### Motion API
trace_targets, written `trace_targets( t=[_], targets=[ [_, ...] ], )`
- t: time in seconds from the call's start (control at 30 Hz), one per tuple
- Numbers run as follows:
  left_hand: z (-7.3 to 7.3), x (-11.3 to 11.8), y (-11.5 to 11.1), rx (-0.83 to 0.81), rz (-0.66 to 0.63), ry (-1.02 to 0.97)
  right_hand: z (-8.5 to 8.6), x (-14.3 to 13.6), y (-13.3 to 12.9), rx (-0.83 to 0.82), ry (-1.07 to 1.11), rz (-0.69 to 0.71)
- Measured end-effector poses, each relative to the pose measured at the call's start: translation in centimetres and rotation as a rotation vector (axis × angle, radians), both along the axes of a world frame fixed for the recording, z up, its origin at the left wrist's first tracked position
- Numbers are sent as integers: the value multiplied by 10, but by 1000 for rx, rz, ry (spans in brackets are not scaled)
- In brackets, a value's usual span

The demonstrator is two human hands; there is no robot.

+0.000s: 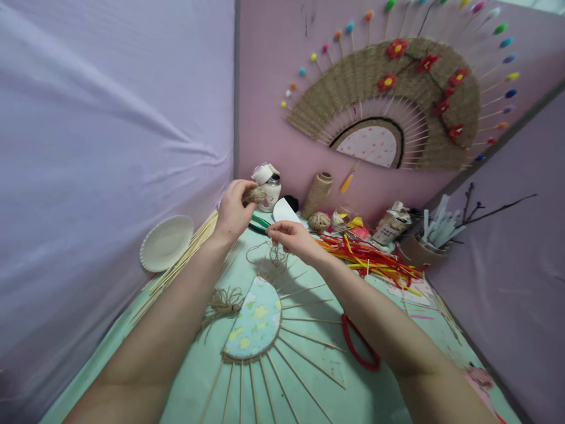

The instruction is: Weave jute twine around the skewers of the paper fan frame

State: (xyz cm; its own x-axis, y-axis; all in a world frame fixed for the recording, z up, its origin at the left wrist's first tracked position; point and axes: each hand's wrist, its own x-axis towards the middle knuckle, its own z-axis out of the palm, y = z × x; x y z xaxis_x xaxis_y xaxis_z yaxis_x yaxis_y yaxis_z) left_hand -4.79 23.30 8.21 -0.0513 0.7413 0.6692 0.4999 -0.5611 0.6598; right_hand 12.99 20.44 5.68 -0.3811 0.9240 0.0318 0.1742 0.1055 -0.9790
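We have the tan twine bundle (255,195) beyond the blue floral half-disc (258,318), above the mint-green desk (189,386); a light, even hold should keep its fibres from tangling. Our left hand (233,211) grasps it between thumb and fingers. Our right hand (296,240), nearer the half-disc, pinches its fingertips together, though we cannot tell on what.

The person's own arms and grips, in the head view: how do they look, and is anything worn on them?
The left grip and right grip are bare human hands, without gloves. Both forearms are slim and uncovered; no sleeve, watch, bracelet or cable shows. Fingernail details are too small to tell.
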Motion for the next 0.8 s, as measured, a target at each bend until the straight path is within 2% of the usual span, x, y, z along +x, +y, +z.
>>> trace_targets(
  t=[0.1, 0.3, 0.43, 0.63, 0.8],
  targets=[
    [5, -6, -2, 69, 75, -1, 18, 11, 4, 126, -30, -118],
    [15, -20, -2, 220, 138, -140, 70, 54, 10, 461, -190, -244],
    [21, -23, -3, 235, 125, -215, 90, 87, 5, 626, -326, -378],
    [27, -7, -16, 234, 37, -144, 105, 125, -18, 733, -547, -549],
    [28, 3, -26, 206, -21, 47, 93, 169, -35, 654, -762, -637]
  ],
)
